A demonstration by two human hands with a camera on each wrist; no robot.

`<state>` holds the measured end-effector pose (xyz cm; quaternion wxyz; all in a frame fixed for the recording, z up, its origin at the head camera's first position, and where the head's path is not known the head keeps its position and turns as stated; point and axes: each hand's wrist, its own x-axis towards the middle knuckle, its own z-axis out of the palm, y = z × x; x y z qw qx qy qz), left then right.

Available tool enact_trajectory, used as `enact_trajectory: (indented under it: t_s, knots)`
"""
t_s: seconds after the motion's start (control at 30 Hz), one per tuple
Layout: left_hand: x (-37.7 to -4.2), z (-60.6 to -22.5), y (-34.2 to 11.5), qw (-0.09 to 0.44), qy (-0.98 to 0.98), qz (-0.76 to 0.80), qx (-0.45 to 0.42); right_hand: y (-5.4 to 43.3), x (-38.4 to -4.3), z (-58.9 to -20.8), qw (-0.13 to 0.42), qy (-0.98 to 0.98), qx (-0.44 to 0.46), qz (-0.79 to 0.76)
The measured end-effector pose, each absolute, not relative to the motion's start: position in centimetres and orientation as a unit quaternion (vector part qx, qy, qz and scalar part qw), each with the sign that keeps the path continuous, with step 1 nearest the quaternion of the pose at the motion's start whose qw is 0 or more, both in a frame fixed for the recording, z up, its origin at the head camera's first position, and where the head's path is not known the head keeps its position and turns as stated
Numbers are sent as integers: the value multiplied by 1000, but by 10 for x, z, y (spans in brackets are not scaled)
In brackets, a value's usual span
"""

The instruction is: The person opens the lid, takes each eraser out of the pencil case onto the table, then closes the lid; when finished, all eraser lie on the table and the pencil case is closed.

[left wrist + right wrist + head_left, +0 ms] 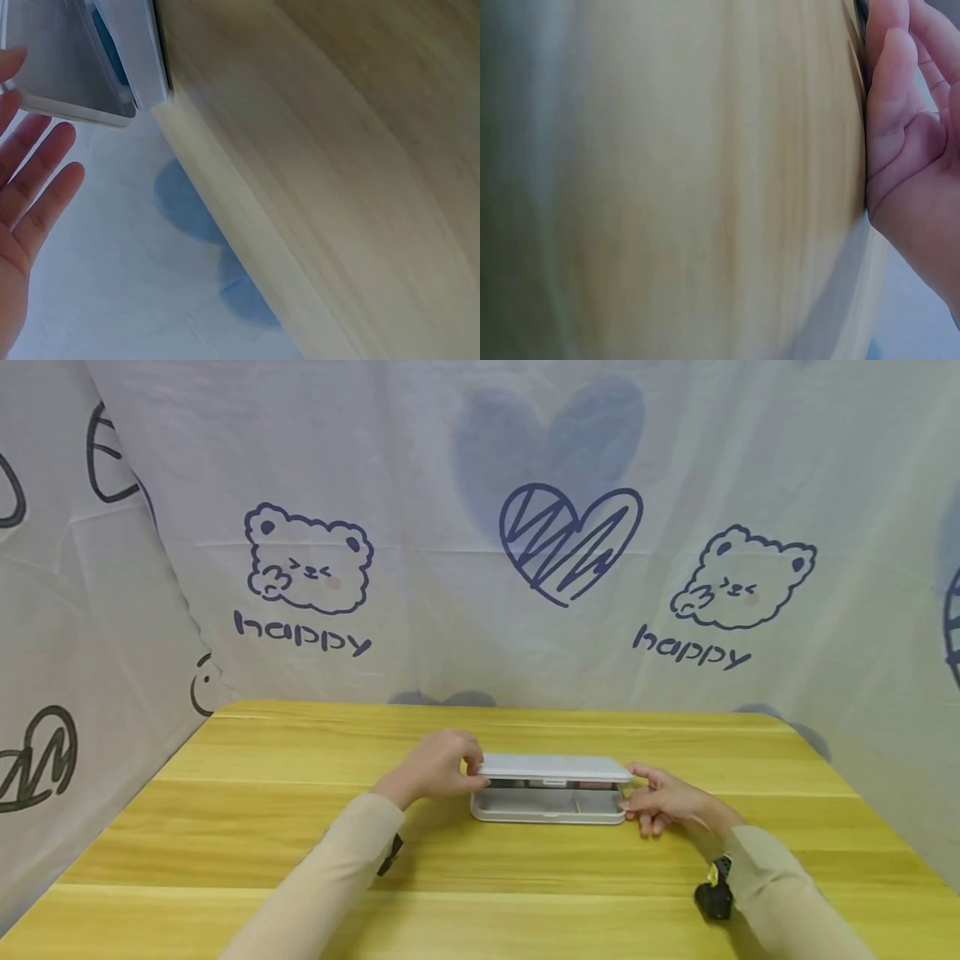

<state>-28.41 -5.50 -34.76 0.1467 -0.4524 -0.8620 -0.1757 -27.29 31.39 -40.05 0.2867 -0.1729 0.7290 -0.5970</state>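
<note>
A white pencil case (pixel 555 767) lies on the table with its lid partly raised. Its lower tray has a divider toward the right, and darker and pinkish patches show in the shade under the lid. At the left end, my left hand (pixel 442 766) pinches the lid's corner between thumb and fingers; in the left wrist view the other fingers (pixel 45 180) extend past the lid edge. My right hand (pixel 671 799) grips the right end, one finger by the lid corner and the thumb at the tray's side. In the right wrist view the right hand (pixel 919 142) hides the case.
The yellow wood-grain table (pixel 225 827) reaches back to a pale cloth (pixel 435 568) printed with hearts and bears. A small black device (pixel 715 893) sits at the right wrist. Something teal (pixel 110 45) shows inside the case in the left wrist view.
</note>
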Motion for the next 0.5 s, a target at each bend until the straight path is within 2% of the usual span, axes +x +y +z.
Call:
enact_trajectory:
  t_s: [0.33,0.5]
  knots:
    - [-288,-355,-56,205,-853,-238,-416,311,-272,-398,276,750,-164,-579]
    - [-293,-359,-57,198,-840,-312,-397,312,-272,-399,273,750,-162,-580]
